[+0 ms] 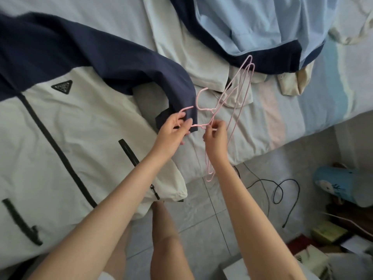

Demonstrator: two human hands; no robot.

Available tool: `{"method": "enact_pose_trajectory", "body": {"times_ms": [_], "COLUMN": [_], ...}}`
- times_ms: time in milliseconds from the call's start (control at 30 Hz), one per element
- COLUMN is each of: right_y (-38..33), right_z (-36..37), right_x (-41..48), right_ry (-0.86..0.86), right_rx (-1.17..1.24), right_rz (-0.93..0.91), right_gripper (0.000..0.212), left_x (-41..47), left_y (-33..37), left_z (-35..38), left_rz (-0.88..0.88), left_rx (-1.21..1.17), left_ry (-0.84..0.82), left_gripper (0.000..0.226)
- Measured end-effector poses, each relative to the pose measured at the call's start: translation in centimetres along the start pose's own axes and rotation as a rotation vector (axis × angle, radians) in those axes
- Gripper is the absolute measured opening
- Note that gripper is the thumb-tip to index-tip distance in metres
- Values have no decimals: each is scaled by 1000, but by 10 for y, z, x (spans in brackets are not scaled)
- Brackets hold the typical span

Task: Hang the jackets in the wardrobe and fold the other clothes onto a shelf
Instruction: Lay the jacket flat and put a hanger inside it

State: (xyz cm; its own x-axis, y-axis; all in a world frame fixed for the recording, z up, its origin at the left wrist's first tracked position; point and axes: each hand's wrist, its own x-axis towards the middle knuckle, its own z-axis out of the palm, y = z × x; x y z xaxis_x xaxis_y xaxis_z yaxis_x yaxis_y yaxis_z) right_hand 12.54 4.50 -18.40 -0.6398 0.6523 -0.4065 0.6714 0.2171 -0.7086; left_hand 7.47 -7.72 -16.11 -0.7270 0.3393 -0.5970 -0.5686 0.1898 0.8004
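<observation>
White-and-navy jacket [70, 118]: near left, flat on the bed [333, 87], front up and zipped, with its navy sleeve bent toward the hands.
Left hand [173, 132]: thumb and fingers pinch the hook of one hanger, just over the sleeve's cuff.
Pink wire hangers [238, 98]: two, overlapping, held above the bed edge; the second hook stands free between the hands.
Right hand [216, 138]: fingers pinch the hanger necks, so the grip is narrow.
Light-blue-and-navy jacket [262, 27]: far right, crumpled, well apart from the hands.
Black cable [282, 190]: looped on the floor, near right.
Separating the hangers: this looks like the step in hand (neither jacket is hung yet). Hold one neck steady and slide the other hook out sideways rather than tugging, so the thin wire does not bend, then feed one shoulder into the near jacket.
</observation>
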Motion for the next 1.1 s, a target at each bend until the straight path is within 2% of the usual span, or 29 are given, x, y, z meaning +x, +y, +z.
{"method": "enact_pose_trajectory", "body": {"times_ms": [67, 133, 200, 334, 534, 601, 701, 767, 867, 934, 1101], "right_y": [0, 1, 5, 5, -7, -17, -47, -69, -92, -106, -116], "right_z": [-4, -8, -11, -19, -23, -17, -10, -11, -27, -51, -104], "right_x": [-6, -11, -14, -13, -2, 9, 29, 37, 30, 17, -27], "right_ry": [-36, -52, -25, 135, 151, 225, 382, 504, 623, 603, 342], "right_rx": [28, 42, 75, 161, 371, 418, 455, 443, 439, 455, 267], "right_rz": [-20, -33, -26, 15, 102, 87, -45, -128, -189, -208, -95], "right_gripper": [27, 26, 22, 24, 10, 10, 18, 15, 16, 20, 23], "left_x": [4, 5, 6, 6, -3, -7, -10, -5, -2, -3, -18], "left_y": [9, 12, 12, 4, 1, 3, 11, 23, 40, 55, 87], "left_z": [8, 11, 13, 4, -10, -7, 4, 7, 6, 11, 26], "left_rz": [116, 162, 146, 133, -20, -31, -40, -57, -56, -19, -77], "left_rx": [87, 94, 38, -28, -182, -195, -299, -404, -441, -456, -499], "left_ry": [74, 163, 211, 251, 363, 344, 337, 364, 345, 280, 250], "left_gripper": [15, 28, 33, 34, 32, 32, 32, 31, 31, 31, 34]}}
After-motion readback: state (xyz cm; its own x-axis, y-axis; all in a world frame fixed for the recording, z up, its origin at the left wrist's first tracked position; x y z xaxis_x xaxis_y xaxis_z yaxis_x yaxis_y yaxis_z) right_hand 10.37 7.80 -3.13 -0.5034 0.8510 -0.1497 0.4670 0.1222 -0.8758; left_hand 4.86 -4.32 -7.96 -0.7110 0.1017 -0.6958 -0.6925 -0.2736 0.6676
